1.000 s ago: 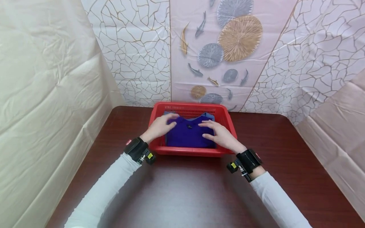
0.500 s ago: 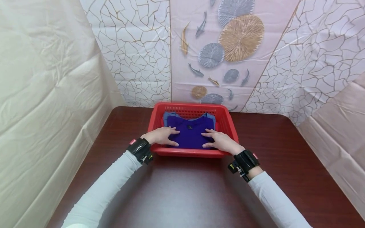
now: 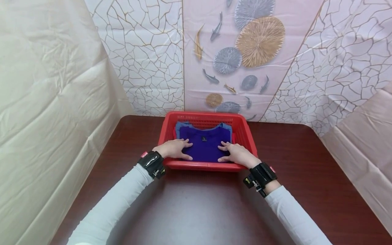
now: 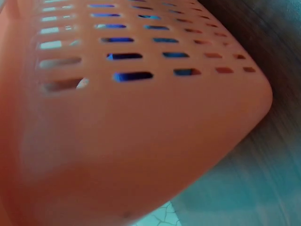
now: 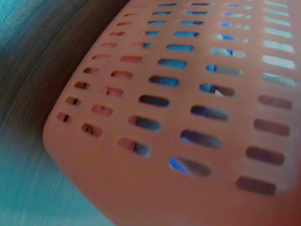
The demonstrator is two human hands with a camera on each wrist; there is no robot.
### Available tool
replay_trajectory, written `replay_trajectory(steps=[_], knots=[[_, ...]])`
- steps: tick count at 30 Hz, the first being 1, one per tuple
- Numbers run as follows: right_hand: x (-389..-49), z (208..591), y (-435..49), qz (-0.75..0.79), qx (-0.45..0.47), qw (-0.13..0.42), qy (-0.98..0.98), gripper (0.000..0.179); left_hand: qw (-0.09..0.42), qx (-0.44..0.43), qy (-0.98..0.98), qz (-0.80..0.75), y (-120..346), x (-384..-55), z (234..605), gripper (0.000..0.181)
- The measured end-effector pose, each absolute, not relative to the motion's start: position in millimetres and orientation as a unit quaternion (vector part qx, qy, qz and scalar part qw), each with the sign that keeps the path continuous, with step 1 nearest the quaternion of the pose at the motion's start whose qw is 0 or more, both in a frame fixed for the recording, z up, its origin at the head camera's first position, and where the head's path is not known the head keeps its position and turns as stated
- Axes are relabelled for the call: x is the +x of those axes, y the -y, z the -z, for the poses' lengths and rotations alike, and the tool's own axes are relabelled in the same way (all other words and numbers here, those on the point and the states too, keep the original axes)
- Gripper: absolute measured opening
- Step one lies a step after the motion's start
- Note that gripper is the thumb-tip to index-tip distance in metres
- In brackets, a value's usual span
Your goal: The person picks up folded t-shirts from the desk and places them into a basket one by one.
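A dark purple-blue folded shirt (image 3: 203, 149) with a small black neck label lies in a red slotted plastic basket (image 3: 205, 166). Under it a lighter blue garment (image 3: 182, 125) peeks out at the neckline, and a bit of red cloth shows at the sides. My left hand (image 3: 174, 149) rests on the shirt's left part, fingers spread and pointing inward. On its right part lies my right hand (image 3: 240, 154), likewise spread. Both wrist views face the basket's outer wall (image 4: 117, 127), with blue cloth visible through the slots; neither hand shows there.
The basket stands at the back of a dark reddish-brown table (image 3: 196, 204). Behind it hangs a patterned cloth (image 3: 226, 61) with fish and round shapes. A cream sheet (image 3: 61, 102) hangs along the left side, and a pale sheet (image 3: 364, 132) along the right.
Both hands have come down from above the shirt and toward the basket's near rim, onto the shirt. During the last half second they shifted only slightly nearer. The basket has stayed in place.
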State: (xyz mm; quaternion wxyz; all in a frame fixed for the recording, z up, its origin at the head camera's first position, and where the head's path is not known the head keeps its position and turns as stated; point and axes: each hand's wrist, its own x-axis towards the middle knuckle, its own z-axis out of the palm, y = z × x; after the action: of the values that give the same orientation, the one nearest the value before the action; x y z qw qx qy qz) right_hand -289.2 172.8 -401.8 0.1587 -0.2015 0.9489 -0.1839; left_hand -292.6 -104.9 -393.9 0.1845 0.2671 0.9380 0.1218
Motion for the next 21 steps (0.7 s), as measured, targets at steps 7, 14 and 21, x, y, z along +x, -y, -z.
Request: replay_trajectory(steps=[7,14,21], knots=[[-286,399,-168,0.19,-0.188,0.111,-0.957,0.063,0.125,0.282,-0.94,-0.144,106,-291,397,0.061],[-260,396,-164,0.219,-0.188,-0.023,-0.957,0.033,0.061,0.285,-0.933,-0.212,105,-275,392,0.033],[-209,384,-157,0.233,-0.184,-0.172,-0.939,0.04,-0.086,0.296,-0.926,-0.219,89,-221,372,0.04]])
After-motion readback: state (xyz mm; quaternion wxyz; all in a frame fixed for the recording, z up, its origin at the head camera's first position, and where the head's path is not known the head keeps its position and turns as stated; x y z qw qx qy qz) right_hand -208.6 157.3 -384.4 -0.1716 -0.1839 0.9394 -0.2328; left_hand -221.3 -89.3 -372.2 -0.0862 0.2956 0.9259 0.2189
